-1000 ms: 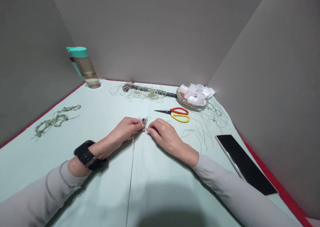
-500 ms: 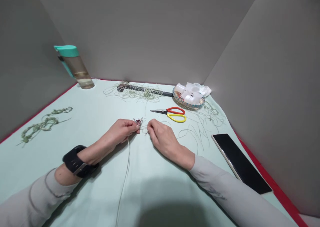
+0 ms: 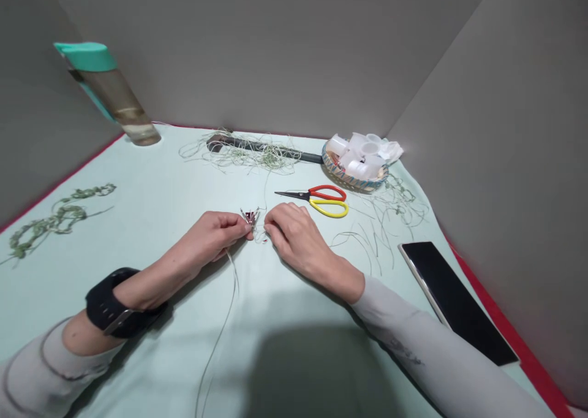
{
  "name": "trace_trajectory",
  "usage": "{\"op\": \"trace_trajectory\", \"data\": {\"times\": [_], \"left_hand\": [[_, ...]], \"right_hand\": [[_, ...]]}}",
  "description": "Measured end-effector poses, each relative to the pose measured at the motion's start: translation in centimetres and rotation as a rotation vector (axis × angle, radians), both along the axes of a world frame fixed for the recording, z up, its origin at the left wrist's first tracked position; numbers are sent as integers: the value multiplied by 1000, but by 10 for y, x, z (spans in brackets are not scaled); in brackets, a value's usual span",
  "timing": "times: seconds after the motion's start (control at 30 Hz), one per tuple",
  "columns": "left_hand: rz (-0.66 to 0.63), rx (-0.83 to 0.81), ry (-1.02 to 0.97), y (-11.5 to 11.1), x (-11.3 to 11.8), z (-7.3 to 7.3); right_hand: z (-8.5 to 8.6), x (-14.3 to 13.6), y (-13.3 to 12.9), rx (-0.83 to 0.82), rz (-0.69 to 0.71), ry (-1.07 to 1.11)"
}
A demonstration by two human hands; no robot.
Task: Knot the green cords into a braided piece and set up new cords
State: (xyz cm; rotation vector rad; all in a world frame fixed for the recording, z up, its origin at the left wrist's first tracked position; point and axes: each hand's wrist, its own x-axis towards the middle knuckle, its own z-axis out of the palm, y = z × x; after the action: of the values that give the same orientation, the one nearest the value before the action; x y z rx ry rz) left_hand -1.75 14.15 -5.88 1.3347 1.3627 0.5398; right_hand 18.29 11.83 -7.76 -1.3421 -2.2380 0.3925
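Between thumb and fingers, my left hand [image 3: 222,233] pinches a small dark red and silvery piece [image 3: 250,217]. Pale cords [image 3: 225,320] hang from below that hand toward the front edge of the view. Just to the right, my right hand [image 3: 294,237] is closed in a pinch on a thin pale green thread [image 3: 260,229] that runs over to the small piece. A short gap separates the two hands. How the thread joins the piece is too small to tell.
Red-and-yellow-handled scissors [image 3: 328,201] lie behind my right hand. Farther back are a dark rod [image 3: 275,151] under tangled thread and a basket [image 3: 342,176] of white spools. A bottle [image 3: 122,99] stands back left, knotted green cords [image 3: 59,219] lie left, a phone [image 3: 454,301] right.
The camera view has shifted, so the bottle appears farther left and higher. Both hands keep their pinches and are slightly closer together; the hanging cords have swung left at their lower end.
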Motion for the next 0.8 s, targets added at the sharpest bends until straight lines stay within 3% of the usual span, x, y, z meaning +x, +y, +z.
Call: {"op": "trace_trajectory", "data": {"times": [0.23,0.4,0.8], "left_hand": [[19,34,-8,-8,2,9],[7,28,2,-5,-1,5],[-112,86,67,7,-12,-20]], "right_hand": [[4,3,-4,-51,-51,175],[5,3,-5,-67,-47,208],[6,-11,-22,-72,158,-115]]}}
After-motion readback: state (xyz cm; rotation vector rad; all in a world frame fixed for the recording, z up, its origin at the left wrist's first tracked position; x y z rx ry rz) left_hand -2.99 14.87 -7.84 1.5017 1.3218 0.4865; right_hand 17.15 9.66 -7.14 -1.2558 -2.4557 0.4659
